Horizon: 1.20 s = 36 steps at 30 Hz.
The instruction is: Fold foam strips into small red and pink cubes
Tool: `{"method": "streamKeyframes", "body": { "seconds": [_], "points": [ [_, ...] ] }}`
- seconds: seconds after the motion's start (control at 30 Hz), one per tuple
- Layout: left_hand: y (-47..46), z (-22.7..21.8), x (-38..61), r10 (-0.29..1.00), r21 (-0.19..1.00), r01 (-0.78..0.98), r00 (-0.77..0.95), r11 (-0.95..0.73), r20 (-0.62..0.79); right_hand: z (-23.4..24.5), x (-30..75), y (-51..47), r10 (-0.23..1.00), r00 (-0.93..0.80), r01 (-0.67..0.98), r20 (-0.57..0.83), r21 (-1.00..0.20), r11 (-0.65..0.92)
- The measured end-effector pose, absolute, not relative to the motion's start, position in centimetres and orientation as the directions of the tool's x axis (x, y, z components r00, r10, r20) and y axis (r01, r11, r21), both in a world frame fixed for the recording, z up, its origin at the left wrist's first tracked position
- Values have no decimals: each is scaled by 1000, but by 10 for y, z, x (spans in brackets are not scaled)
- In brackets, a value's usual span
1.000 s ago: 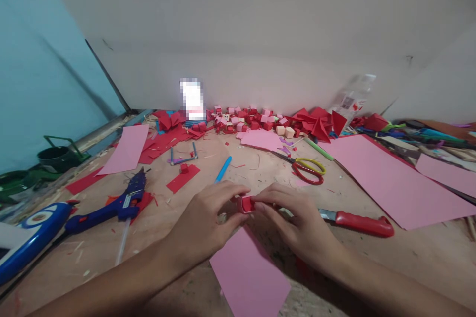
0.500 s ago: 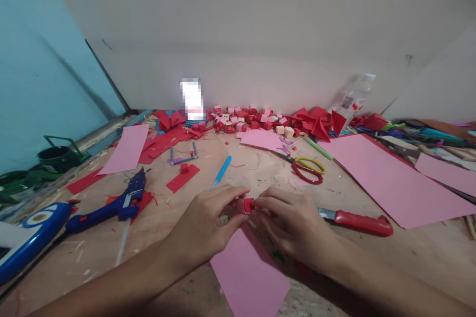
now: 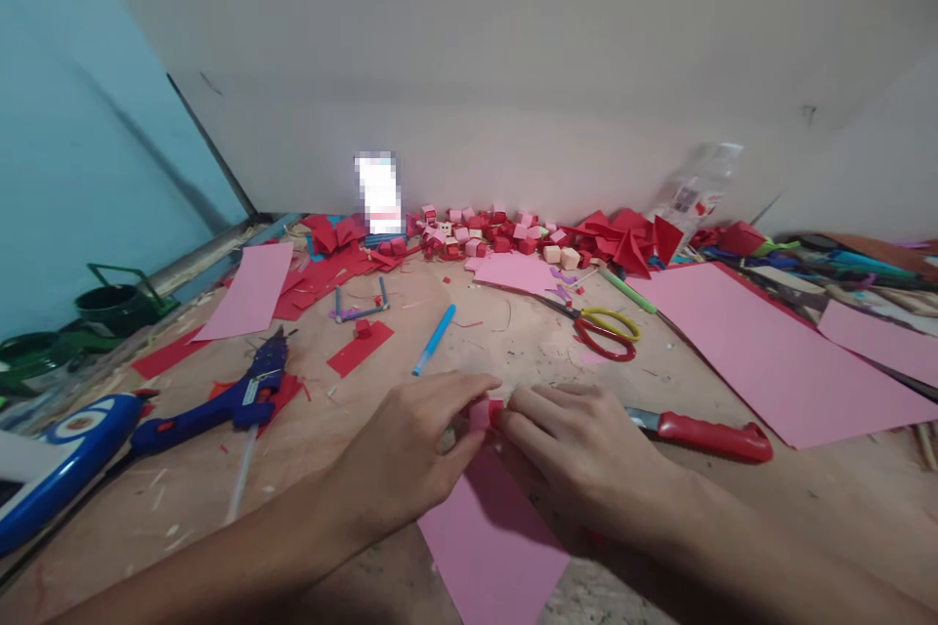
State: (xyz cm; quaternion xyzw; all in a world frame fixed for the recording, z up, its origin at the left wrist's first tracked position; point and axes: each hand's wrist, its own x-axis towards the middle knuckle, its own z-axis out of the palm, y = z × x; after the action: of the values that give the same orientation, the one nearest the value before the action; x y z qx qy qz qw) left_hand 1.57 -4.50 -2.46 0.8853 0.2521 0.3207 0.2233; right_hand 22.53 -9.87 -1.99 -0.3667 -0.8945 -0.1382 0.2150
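Observation:
Between the fingertips of both hands is a small pink and red paper cube (image 3: 481,413). My left hand (image 3: 410,439) pinches it from the left, thumb below and index finger above. From the right, my right hand (image 3: 568,439) presses its curled fingers against the red side; its thumb is mostly hidden. Under the hands lies a sheet of pink paper (image 3: 494,542), partly in their shadow. A blue pen (image 3: 435,339) rests just beyond the left hand. To the right of the right hand is a red-handled knife (image 3: 714,437), its blade partly covered by that hand.
A blue glue gun (image 3: 241,391) and a blue-and-white tool (image 3: 80,449) lie at left. Scissors (image 3: 607,330) are beyond the right hand. Several paper cubes (image 3: 498,236) pile along the wall near a lit phone (image 3: 379,193) and a plastic bottle (image 3: 703,186). Pink sheets (image 3: 777,352) spread at right.
The cube has turned in my fingers, so its pink side now shows more and its red side less. My right fingers have curled closer around it. The blue pen's tip has come into view.

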Motion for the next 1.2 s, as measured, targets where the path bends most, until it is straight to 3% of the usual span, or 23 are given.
{"method": "streamKeyframes", "body": {
  "seconds": [0.47,0.8,1.0,1.2],
  "points": [
    [-45,-20,17,638,609,329,657,-722,402,-19,224,-97,610,-576,745,544,43,665],
    [-43,-8,17,680,721,280,645,-635,348,-20,225,-92,745,-352,658,567,-416,628],
    [-45,-10,18,816,908,221,547,-357,188,-25,221,-91,843,-217,550,493,-652,523],
    [-41,-6,19,827,954,166,548,-251,122,-25,218,-93,910,-149,436,386,-800,411]
  ]
}}
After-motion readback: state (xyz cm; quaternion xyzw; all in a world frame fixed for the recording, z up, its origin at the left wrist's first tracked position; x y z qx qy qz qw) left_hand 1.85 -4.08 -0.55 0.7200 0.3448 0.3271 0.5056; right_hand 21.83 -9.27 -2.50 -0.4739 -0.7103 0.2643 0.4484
